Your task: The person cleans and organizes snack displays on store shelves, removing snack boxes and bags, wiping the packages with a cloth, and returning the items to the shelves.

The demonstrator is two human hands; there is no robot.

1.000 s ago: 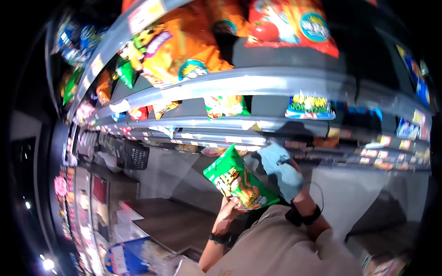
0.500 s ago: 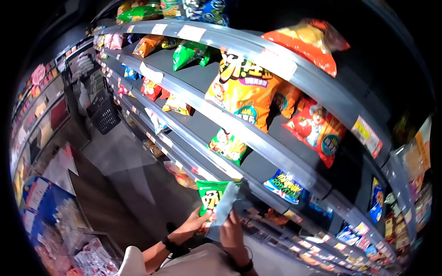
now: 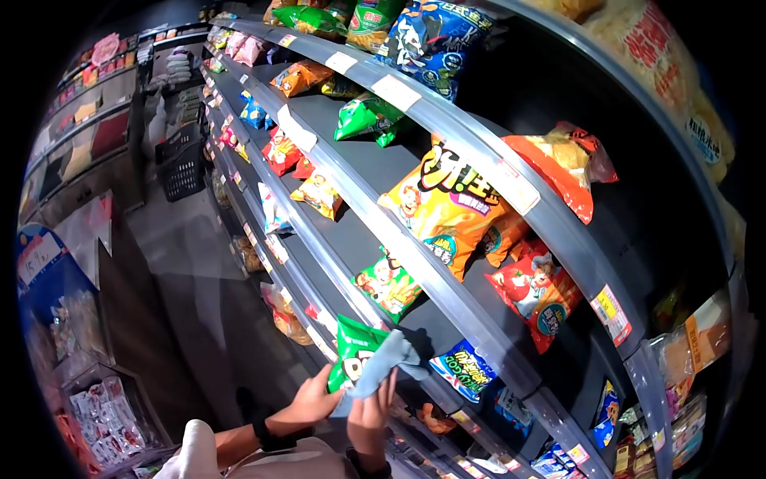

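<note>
A green snack bag point(image 3: 355, 351) with white lettering is gripped at its lower left side by my left hand point(image 3: 313, 397), fingers closed on it. My right hand point(image 3: 369, 417) is closed on a grey-blue cloth point(image 3: 384, 366), which lies across the right part of the bag's front and hides much of its print. The cloth's loose end hangs out to the right, near the shelf edge. Just beyond the bag, another green snack bag point(image 3: 388, 284) rests on the shelf, and a blue snack bag point(image 3: 464, 370) lies to the right.
Tiered shelves point(image 3: 447, 298) with price labels slant across the view. They hold a large orange snack bag point(image 3: 447, 203), a red snack bag point(image 3: 536, 294) and several others. A black basket point(image 3: 182, 164) stands on the aisle floor, with wooden display units at left.
The view has shifted, so the shelves sit lower and fill more of the right. Both hands still hold the bag and cloth; the cloth has changed shape, its end now spread rightward.
</note>
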